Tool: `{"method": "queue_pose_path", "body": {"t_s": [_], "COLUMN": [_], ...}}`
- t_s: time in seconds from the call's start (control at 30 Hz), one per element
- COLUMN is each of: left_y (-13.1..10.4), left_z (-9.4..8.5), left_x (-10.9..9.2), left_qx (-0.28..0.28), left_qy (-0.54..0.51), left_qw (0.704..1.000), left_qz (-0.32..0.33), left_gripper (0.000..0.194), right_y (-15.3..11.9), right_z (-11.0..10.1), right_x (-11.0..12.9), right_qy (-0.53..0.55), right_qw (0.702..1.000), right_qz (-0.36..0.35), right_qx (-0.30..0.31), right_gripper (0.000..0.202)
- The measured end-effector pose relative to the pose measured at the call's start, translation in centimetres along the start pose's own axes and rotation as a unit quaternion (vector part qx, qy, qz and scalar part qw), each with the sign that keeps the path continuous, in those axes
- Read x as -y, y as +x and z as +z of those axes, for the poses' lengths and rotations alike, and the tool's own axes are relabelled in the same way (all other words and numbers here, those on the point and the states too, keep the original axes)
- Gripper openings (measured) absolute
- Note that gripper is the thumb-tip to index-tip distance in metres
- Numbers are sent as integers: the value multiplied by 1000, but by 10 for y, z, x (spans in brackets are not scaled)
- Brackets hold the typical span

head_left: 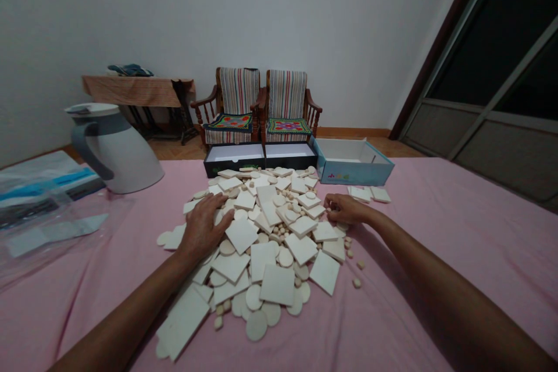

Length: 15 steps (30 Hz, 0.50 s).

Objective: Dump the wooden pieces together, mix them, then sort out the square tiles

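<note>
A wide heap of pale square tiles (278, 285), round discs (256, 325) and small wooden beads (357, 283) covers the middle of a pink cloth (370, 337). On the heap's left side, my left hand (204, 225) rests palm down, its fingers and thumb apart. My right hand (346, 209) is at the right edge of the heap with its fingers curled inward. Whatever those fingers hold, if anything, is hidden. Just beyond it lie a few loose square tiles (381, 195), apart from the heap.
Behind the heap stand two shallow black boxes (235, 167) and a light blue box (357, 174). To the left are a white and grey jug (133, 154) and clear plastic packaging (56, 229). Two wooden armchairs (285, 93) stand past the cloth's far edge.
</note>
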<state>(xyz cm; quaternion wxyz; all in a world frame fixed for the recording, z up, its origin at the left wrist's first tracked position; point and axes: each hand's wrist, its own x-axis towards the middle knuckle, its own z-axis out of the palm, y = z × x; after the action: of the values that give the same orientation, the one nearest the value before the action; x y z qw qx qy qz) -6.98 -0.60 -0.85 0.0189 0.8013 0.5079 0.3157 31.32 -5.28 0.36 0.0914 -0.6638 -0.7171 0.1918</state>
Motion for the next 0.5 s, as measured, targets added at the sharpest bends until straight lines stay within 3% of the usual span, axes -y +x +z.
{"method": "queue_pose_path", "body": {"t_s": [0.3, 0.4, 0.5], "left_y": [-1, -2, -2], "left_z": [2, 1, 1], "left_x": [-1, -3, -4], "left_qx": [-11, -10, -12], "left_qy": [4, 3, -3], "left_qw": [1000, 1000, 1000], "left_qz": [-2, -8, -13], "left_gripper": [46, 45, 45], "right_y": [-1, -1, 4], "right_z": [-1, -14, -34], "right_x": [-12, -11, 11], "right_qy": [127, 199, 250], "right_qw": [988, 977, 967], "right_qz": [82, 82, 45], "right_qx": [11, 13, -10], "right_gripper": [6, 6, 11]}}
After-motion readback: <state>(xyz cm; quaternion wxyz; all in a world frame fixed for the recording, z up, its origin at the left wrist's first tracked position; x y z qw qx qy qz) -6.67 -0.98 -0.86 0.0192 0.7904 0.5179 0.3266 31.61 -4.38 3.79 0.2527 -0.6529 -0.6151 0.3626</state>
